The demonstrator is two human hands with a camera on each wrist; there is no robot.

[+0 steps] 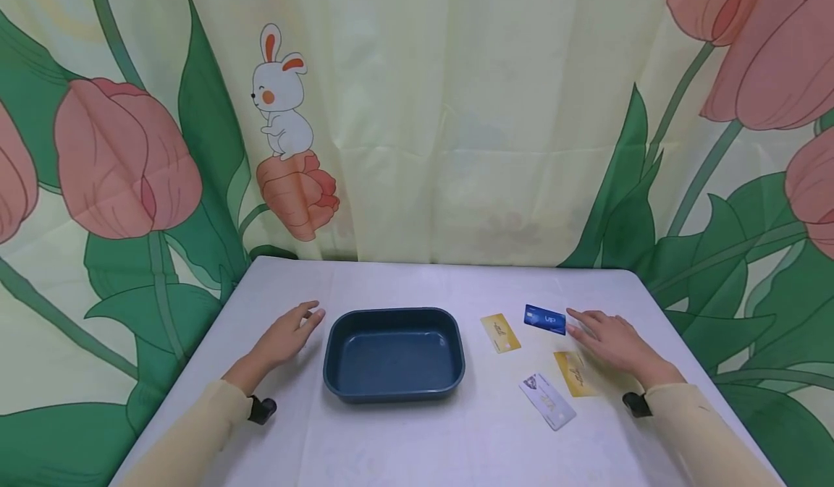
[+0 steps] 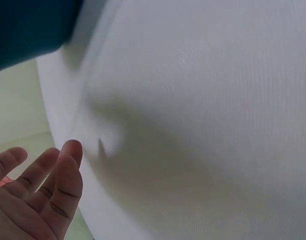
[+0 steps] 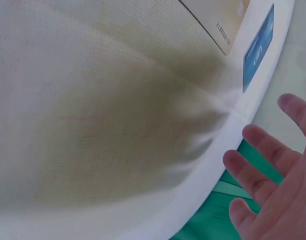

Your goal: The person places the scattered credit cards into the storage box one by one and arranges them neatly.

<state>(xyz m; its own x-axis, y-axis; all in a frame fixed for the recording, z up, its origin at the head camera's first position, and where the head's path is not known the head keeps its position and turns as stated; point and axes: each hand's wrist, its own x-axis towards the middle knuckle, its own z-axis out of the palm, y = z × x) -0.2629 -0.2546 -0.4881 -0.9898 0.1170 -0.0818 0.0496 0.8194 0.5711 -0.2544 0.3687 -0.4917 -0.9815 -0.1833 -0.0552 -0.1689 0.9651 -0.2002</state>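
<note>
My left hand (image 1: 289, 335) hovers left of a dark blue rectangular tray (image 1: 394, 393), apart from it and holding nothing. In the left wrist view the fingers (image 2: 68, 185) are loosely bent above the white cloth. Over on the right, my right hand (image 1: 615, 342) is beside a blue VIP card (image 1: 544, 319), its fingertips close to the card's right end. The right wrist view shows those fingers spread, with a gap to the blue card (image 3: 258, 50). Near this hand lie a gold card (image 1: 573, 373), a second gold card (image 1: 501, 333) and a silver card (image 1: 547, 401).
A white cloth (image 1: 391, 443) covers the table. Behind it hangs a curtain (image 1: 456, 111) printed with tulips, leaves and a rabbit on a carrot. Dark wrist bands (image 1: 262, 409) are on both wrists. The cards lie flat, apart from each other, right of the tray.
</note>
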